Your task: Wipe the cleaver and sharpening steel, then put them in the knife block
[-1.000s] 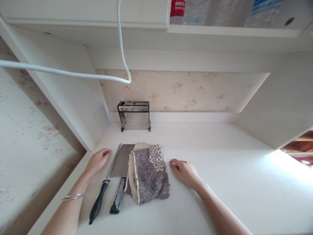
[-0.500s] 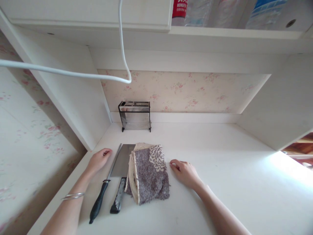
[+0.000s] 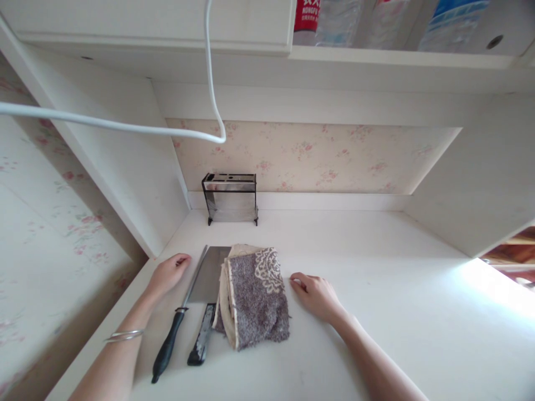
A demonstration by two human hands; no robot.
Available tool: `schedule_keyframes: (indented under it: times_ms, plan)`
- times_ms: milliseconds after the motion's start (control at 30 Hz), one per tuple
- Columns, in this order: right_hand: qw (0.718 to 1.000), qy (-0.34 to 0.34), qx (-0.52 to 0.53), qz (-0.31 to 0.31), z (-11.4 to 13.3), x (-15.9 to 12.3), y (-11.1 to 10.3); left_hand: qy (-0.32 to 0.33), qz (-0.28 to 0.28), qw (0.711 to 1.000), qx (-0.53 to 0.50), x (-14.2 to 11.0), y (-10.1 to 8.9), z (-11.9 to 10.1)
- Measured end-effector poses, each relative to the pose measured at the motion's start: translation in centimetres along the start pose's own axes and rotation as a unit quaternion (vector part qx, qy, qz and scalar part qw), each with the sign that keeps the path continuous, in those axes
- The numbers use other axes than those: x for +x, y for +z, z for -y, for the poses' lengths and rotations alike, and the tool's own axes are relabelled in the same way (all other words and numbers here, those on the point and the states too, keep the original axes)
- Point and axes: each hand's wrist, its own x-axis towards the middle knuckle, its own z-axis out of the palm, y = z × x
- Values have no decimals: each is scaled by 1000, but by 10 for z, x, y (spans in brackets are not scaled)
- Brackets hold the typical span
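My left hand (image 3: 170, 273), loosely curled, rests on the white desktop just left of a sharpening steel (image 3: 167, 341). The steel has a black handle and a thin metal rod. Beside it lies a cleaver (image 3: 209, 273), its wide grey blade partly hidden and its dark, worn handle pointing toward me. A folded purple-brown towel (image 3: 259, 295) with a cream floral pattern covers the blade's right part. Just right of the towel, not gripping it, my right hand (image 3: 314, 293) lies with its fingers bent inward. I see nothing held in either hand.
A metal knife block (image 3: 232, 200) with a black frame stands at the back of the desktop (image 3: 376, 312). A white cable (image 3: 146, 128) hangs across the upper left. Plastic bottles (image 3: 340, 22) sit on the shelf overhead. Side panels (image 3: 476, 172) bound the desk.
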Motion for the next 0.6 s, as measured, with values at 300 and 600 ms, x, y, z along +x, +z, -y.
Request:
schedule_keyframes:
  times_ms: [300,600]
  plan:
    - [1000,1,7,6,3,-1,-3,4,-2,1000,2,0,-1,-1]
    - [1000,7,4,12,3,0,-3,9,-8,1000,8,-2,-2,-4]
